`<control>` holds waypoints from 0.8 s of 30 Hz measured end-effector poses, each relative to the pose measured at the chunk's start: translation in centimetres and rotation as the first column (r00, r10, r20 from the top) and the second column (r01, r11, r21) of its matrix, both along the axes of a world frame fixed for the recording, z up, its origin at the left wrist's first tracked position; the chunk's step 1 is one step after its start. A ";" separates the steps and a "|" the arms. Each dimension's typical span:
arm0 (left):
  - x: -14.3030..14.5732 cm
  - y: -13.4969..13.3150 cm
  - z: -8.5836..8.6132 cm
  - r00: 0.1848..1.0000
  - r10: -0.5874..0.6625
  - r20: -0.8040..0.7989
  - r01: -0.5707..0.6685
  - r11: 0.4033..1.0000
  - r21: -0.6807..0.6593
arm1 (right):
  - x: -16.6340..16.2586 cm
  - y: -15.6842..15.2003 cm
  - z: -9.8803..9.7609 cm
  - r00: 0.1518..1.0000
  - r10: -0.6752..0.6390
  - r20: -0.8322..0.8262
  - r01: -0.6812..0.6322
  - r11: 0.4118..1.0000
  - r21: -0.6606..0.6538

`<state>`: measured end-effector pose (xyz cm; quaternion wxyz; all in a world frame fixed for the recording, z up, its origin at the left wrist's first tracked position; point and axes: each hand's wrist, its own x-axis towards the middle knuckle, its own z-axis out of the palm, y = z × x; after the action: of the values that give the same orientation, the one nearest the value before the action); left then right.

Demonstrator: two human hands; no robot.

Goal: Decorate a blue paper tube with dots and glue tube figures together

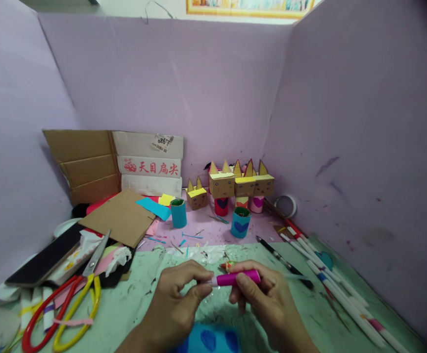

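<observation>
My right hand (268, 301) is closed around a pink marker (237, 278), held level over the green table. My left hand (178, 299) pinches the marker's pale left end with thumb and fingers. A blue piece with darker blue hearts (209, 340) lies just below my hands at the near edge. A small orange scrap (228, 265) sits right behind the marker.
Scissors with red and yellow handles (69, 299) lie at left beside a black phone (46, 257) and brown cardboard (119, 218). Several pens (327, 269) fan out at right. Cardboard box figures (240, 185), blue paper tubes (240, 221) and a tape roll (287, 205) stand behind. Purple walls enclose the desk.
</observation>
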<state>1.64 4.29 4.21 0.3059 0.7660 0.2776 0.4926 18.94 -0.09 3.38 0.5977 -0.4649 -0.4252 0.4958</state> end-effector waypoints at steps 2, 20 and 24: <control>0.0 -0.1 -0.1 1.000 0.015 0.002 -0.015 1.000 -0.006 | -0.4 -0.1 -0.4 1.000 -0.003 -0.022 0.003 1.000 0.015; -4.2 2.1 0.7 0.853 0.511 -0.112 -0.517 0.792 -0.325 | 3.0 1.3 0.0 0.939 -0.268 0.215 0.254 0.963 0.090; -6.7 1.8 -0.6 0.761 0.608 -0.227 -0.649 0.712 -0.270 | 3.3 1.1 -0.8 0.953 -0.222 0.207 0.195 0.970 0.142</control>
<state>-5.11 6.10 3.62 0.2271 0.5910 0.6186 0.4653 22.26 1.00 2.54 0.6226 -0.5226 -0.4667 0.3486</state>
